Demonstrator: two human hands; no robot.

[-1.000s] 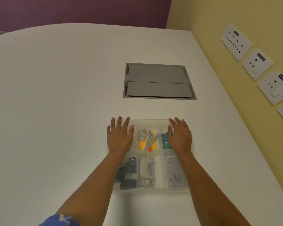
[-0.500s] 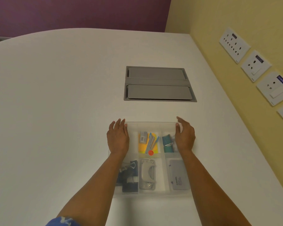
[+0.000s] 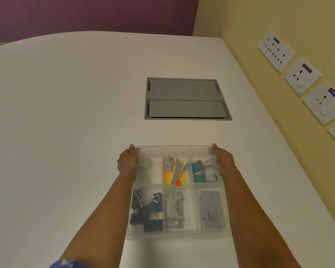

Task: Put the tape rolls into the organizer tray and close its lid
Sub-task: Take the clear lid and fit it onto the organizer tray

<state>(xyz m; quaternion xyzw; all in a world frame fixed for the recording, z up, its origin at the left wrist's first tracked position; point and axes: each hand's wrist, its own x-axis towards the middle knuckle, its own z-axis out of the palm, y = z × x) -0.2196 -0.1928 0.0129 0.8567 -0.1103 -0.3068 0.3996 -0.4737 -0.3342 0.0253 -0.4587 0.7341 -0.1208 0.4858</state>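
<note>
White tabletop (image 3: pixel 66 132) carries the organizer tray (image 3: pixel 177 234), which we take as our landmark. Beyond its far edge sits a grey recessed hatch (image 3: pixel 187 98). Our left hand (image 3: pixel 128 163) clasps the tray's far left corner and our right hand (image 3: pixel 223 160) clasps its far right corner, fingers curled around the translucent lid (image 3: pixel 174 149) edge. Two clear tape rolls (image 3: pixel 144 169) lie inside the far left compartment, just beside the left hand. Black binder clips (image 3: pixel 146 209) fill the near left compartment.
</note>
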